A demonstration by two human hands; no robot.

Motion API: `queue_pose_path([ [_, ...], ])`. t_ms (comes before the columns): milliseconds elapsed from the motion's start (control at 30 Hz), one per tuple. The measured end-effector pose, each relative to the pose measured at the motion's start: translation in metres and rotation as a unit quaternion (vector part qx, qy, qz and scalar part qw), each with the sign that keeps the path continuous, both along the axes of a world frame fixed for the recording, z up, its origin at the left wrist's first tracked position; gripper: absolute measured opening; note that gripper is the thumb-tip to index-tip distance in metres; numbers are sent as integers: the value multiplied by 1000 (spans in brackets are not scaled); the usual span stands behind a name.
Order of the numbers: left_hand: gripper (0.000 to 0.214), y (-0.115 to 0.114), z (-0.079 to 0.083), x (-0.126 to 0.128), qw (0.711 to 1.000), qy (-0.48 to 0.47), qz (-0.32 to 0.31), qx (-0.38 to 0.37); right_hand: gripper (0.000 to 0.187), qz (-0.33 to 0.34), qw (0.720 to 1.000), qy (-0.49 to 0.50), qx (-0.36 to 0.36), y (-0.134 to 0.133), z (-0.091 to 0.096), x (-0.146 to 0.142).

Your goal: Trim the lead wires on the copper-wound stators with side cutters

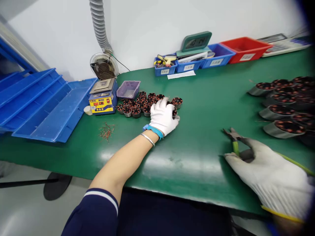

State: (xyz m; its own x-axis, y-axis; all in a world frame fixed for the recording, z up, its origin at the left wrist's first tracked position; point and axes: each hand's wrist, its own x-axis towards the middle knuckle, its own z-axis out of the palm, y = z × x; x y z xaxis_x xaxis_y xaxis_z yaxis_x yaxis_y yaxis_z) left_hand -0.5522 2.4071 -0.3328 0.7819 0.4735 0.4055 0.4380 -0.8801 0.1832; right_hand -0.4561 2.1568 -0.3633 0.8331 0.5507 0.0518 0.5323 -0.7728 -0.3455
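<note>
Gloves cover both hands at a green desk. The left hand reaches out over a cluster of small motor stators — round metal pieces wound with copper wire, standing close together near the middle of the desk. Its fingers are curled down onto the stators at the right end of the cluster, grasping at one or two of them; exactly which piece is pinched is hidden under the glove. A blue wristband and a thin silver bangle sit at the wrist, and the forearm is bare up to a dark sleeve with white stripes.

The right hand rests low at the near right of the desk, clenched around the handles of small cutting pliers with green-yellow grips; the dark jaws point away toward the left and lie just above the desk surface.

Behind the stator cluster stands a small empty-looking purple tray, and just left of it a yellow-and-blue solder pot with a fume extractor hose and its round intake above. A scatter of cut copper wire ends lies in front of the pot. Large blue trays are stacked at the far left. Along the back wall sit blue bins, a red bin and a green digital clock. At the far right, well apart from the left hand, larger wound stators are crowded together — blurred at the edge of view.
</note>
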Motion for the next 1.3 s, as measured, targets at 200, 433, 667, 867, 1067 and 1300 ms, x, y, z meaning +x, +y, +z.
queue_pose_path([
  [200, 17, -28, 8, -43, 998, 34, -61, 2, 49, 9, 996, -88, -14, 4, 37, -31],
  [433, 54, -66, -5, -108, 994, -55, -49, -79, 41, 218, 967, 38, 124, 32, 34, -56],
  [667, 92, -59, -5, -104, 957, -14, -7, -290, 30, 267, 926, 263, 40, 107, 43, -51],
  [867, 90, -51, -2, -104, 944, -1, -37, -328, 25, 228, 961, 154, 16, 103, 37, -51],
  [1067, 92, -41, 3, -106, 935, 34, -83, -343, 24, 211, 968, 121, -58, 98, 44, -52],
  [1300, 103, -40, 6, -107, 920, 67, -109, -371, 32, 251, 947, 199, 4, 92, 38, -41],
])
